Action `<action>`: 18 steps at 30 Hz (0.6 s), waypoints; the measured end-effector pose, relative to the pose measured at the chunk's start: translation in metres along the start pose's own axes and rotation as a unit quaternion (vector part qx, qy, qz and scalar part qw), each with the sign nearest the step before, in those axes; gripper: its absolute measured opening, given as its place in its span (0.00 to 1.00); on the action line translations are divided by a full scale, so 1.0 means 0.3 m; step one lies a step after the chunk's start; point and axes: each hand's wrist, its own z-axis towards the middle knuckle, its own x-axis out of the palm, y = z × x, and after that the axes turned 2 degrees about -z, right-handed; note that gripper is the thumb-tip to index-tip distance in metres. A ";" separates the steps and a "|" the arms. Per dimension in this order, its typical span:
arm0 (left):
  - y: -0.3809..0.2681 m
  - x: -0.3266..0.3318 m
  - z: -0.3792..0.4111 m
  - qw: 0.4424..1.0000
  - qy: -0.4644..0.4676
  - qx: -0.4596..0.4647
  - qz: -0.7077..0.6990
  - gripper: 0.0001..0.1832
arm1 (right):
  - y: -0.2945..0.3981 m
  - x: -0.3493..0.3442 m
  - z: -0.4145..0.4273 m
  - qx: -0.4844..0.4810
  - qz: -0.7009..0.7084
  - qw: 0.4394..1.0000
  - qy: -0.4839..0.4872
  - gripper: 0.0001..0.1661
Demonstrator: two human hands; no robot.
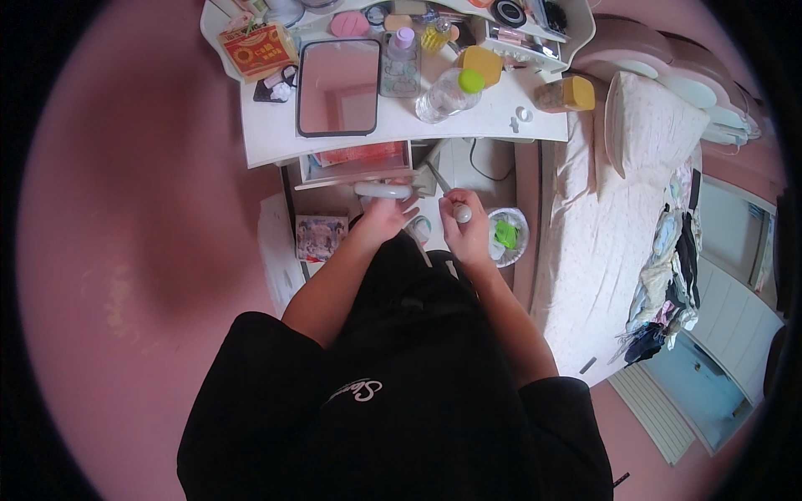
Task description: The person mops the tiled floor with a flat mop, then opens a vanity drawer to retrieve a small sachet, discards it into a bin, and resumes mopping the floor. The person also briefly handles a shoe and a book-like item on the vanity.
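Note:
Across the fingers of my left hand [385, 214] rests a white, rounded bar-shaped handle [383, 190]. The hold looks loose, with some fingertips spread to the right, and what the handle belongs to is unclear. My right hand [467, 235] is closed around a long-handled tool with a pale rounded end [462, 213]. Its grey shaft [437, 175] runs down and away towards the floor, like a broom's; its far end is not clear. Both hands are in front of my body, below the front edge of a white dressing table [401, 139].
An open drawer [354, 176] juts out beyond my left hand. A lined waste bin [525, 241] stands right of my right hand. On the table are a framed mirror [338, 87] and a clear bottle [442, 100]. A bed [573, 250] borders the right side.

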 end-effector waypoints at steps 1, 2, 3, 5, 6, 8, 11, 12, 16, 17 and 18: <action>0.021 -0.007 -0.005 0.998 0.066 0.003 -0.004 0.12 | 0.011 -0.002 0.007 0.009 0.017 1.000 0.002 0.14; 0.054 -0.013 -0.018 0.991 0.133 0.006 -0.008 0.12 | 0.028 -0.004 0.005 -0.011 0.009 0.999 0.039 0.16; 0.068 -0.008 -0.027 0.980 0.198 0.009 -0.011 0.13 | 0.062 -0.001 0.010 -0.021 0.006 0.998 0.053 0.16; 0.101 -0.054 0.023 0.962 0.197 -0.077 -0.175 0.18 | 0.125 0.011 0.009 -0.041 -0.004 0.996 0.081 0.17; 0.098 -0.037 0.022 0.964 0.180 -0.111 -0.164 0.18 | 0.128 0.017 -0.002 -0.015 -0.008 0.997 0.077 0.17; 0.092 -0.015 0.021 0.945 0.219 -0.165 -0.177 0.19 | 0.123 0.013 -0.019 -0.007 0.006 0.997 0.072 0.12; 0.099 -0.034 0.020 0.905 0.302 -0.212 -0.213 0.19 | 0.109 0.018 -0.032 -0.031 0.028 0.996 0.077 0.09; 0.100 0.005 0.010 0.911 0.281 -0.225 -0.203 0.19 | 0.098 0.014 -0.034 -0.044 0.031 0.996 0.078 0.09; 0.132 0.073 0.024 0.899 0.326 -0.233 -0.175 0.14 | 0.107 -0.054 -0.060 -0.014 -0.006 0.998 0.069 0.08; 0.157 0.082 0.049 0.863 0.361 -0.281 -0.214 0.13 | 0.106 -0.075 -0.067 -0.012 -0.004 0.998 0.058 0.08; 0.176 0.100 0.056 0.896 0.429 0.034 0.114 0.17 | 0.099 -0.093 -0.073 -0.009 -0.003 0.999 0.044 0.07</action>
